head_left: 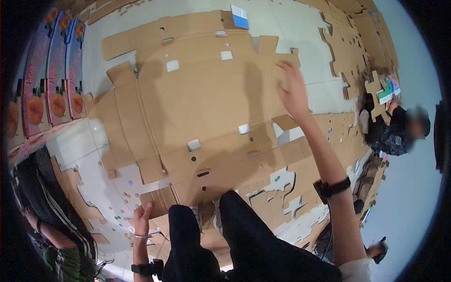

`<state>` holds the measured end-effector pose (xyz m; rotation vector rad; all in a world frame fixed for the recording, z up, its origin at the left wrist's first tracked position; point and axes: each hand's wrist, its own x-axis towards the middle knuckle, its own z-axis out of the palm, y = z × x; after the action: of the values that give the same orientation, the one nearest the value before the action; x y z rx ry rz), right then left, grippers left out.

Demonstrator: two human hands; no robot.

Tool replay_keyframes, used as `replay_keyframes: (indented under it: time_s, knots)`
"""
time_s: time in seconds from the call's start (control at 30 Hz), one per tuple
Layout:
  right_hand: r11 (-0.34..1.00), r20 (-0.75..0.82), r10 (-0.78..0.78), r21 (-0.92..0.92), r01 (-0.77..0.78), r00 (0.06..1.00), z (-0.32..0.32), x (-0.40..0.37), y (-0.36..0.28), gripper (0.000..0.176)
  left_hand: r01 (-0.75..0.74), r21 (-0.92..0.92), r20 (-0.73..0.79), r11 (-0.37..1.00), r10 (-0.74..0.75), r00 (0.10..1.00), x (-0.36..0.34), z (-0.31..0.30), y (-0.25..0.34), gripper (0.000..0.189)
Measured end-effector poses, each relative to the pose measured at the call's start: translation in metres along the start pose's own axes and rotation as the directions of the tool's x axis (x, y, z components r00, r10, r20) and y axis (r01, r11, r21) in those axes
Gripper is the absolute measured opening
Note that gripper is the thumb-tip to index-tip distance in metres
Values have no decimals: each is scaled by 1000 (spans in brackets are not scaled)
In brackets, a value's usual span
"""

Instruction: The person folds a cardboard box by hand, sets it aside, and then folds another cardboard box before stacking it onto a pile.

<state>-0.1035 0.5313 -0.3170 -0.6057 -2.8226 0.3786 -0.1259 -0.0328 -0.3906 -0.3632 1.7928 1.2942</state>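
A large flat cardboard box blank [202,94] with fold lines, flaps and punched holes lies on the floor in front of my knees. My left hand [142,220] pinches the near left flap of this blank, thumb on top and the other fingers hidden. Stretched forward over the blank's right side is my right hand [292,89], slightly blurred, its fingers apart and nothing in them. A raised flap [286,123] stands up close below my right wrist. At the far edge lies a blue and white card [239,17].
Printed boxes [56,89] stand in a row on the left. More cut cardboard [340,51] covers the floor at right, with small punched-out discs [112,214] scattered at left. People sit on both sides; one at right [392,131] handles a cardboard piece.
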Motion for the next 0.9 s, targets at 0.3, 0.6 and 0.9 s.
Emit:
replay_keyframes:
  time_s: [0.3,0.6,0.9]
  knots:
    - [803,325,-368,-361,474,871,116,121,-96,54,12,-30,-94,999,-15,995,-14,-1,-2,26]
    - [935,142,-318,-115,335,937,153,130,-76,42,80,36,-109,996,-76,991,-21,-8,-18,25]
    - [534,205,809,-647,-544,550,51,60,133,70,212,-235,-42,949,-228,973,-17,-7,-41,34]
